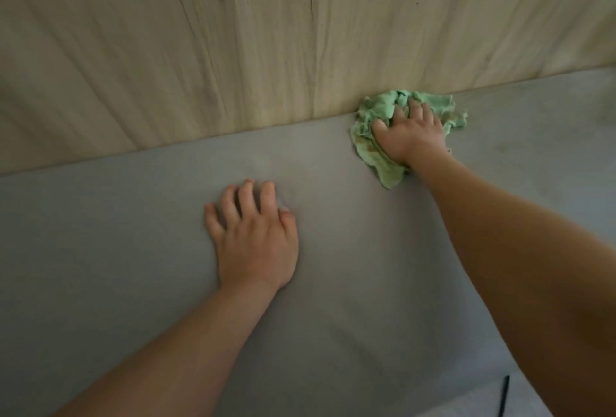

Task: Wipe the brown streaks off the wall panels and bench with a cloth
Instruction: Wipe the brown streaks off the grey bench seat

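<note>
Backdrop: pale wood-grain wall panels (233,49) up top, meeting a grey bench (100,250) along a slanted seam. No obvious brown streaks on the panels from here; the dark lines look like grain, but the picture is soft, so don't trust that.

Your left hand (256,243) is flat on the bench mid-frame, fingers apart and slightly bent, holding nothing. It reads as a brace.

Further right, the green cloth (380,106) is bunched on the bench, right against the seam and touching the panel's bottom edge. There is brown soiling on its near-left folds. Your right hand (410,136) is pressing down on top of it, fingers spread, tips sunk into the folds, thumb out to the left. That is a press, not a pinch.

Step in hand, by my read: wiping the bench-to-wall joint.

Right of the cloth, a faint brownish smudge (503,149) shows on the bench, so that area likely remains. The next move calls for:
- sliding the cloth right along the seam with the pressure kept flat
- turning it to a clean face first, or the soiled folds may smear

A thin dark object (504,396) sits at bottom right; can't identify it.
</note>
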Demonstrator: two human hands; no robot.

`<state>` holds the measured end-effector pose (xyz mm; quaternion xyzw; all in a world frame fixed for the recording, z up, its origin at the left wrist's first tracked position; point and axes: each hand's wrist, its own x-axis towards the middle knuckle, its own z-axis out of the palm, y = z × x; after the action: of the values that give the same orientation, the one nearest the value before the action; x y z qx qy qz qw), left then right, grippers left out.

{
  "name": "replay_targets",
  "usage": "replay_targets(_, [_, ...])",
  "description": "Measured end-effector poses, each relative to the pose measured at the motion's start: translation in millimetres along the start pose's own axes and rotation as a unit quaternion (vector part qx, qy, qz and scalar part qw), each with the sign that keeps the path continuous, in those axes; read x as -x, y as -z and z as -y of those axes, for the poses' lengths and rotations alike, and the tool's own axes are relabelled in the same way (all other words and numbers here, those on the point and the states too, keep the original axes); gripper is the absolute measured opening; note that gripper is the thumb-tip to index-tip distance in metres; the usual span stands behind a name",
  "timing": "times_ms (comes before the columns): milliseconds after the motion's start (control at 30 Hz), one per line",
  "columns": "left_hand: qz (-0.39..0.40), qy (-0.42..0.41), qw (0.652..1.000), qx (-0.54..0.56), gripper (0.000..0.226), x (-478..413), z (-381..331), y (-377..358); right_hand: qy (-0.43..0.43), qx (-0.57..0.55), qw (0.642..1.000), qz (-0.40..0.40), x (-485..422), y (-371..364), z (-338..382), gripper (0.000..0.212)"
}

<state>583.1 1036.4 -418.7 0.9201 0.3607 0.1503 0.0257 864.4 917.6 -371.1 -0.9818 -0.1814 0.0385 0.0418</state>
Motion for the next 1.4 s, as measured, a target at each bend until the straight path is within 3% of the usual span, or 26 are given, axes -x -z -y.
replay_targets(200, [0.078,0.002,0.997,0.015,0.047,-2,0,8,0.127,0.008,0.992,0.019,46,-13,58,0.076])
replay_targets(367, [0.200,0.015,0.969,0.141,0.045,-20,14,34,0.201,0.023,0.979,0.023,117,-19,73,0.070])
replay_targets(467, [0.174,0.012,0.951,0.256,0.025,-20,50,66,0.224,0.031,0.974,0.019,161,-25,79,0.070])
replay_targets(600, [0.082,0.028,0.981,0.172,0.014,22,131,97,0.277,0.039,0.960,0.032,227,-29,127,0.075])
replay_targets(733, [0.091,0.069,0.989,0.089,0.010,45,187,113,0.455,0.032,0.890,0.022,314,-41,166,0.073])
replay_targets(800, [0.121,0.089,0.987,0.054,0.023,51,208,120,0.498,0.016,0.867,0.023,329,-43,155,0.074])
replay_targets(867, [0.182,0.106,0.977,0.011,0.041,60,223,123,0.456,0.012,0.889,0.028,310,-39,135,0.081])
replay_targets(967, [0.238,0.071,0.968,-0.015,0.055,77,245,123,0.273,0.010,0.962,0.022,266,-29,127,0.087])
replay_targets(1100, [0.248,0.014,0.968,0.040,0.063,87,261,126,0.149,0.007,0.988,0.041,233,-34,184,0.079])
replay_targets(1167, [0.254,0.022,0.963,0.085,0.061,87,264,126,0.166,0.008,0.985,0.043,233,-39,221,0.077])
replay_targets(1233, [0.243,0.062,0.956,0.150,0.054,86,267,127,0.238,0.020,0.970,0.041,244,-42,248,0.073])
replay_targets(1400, [0.127,0.190,0.943,0.240,0.031,78,280,133,0.416,0.038,0.908,0.037,316,-49,263,0.068])
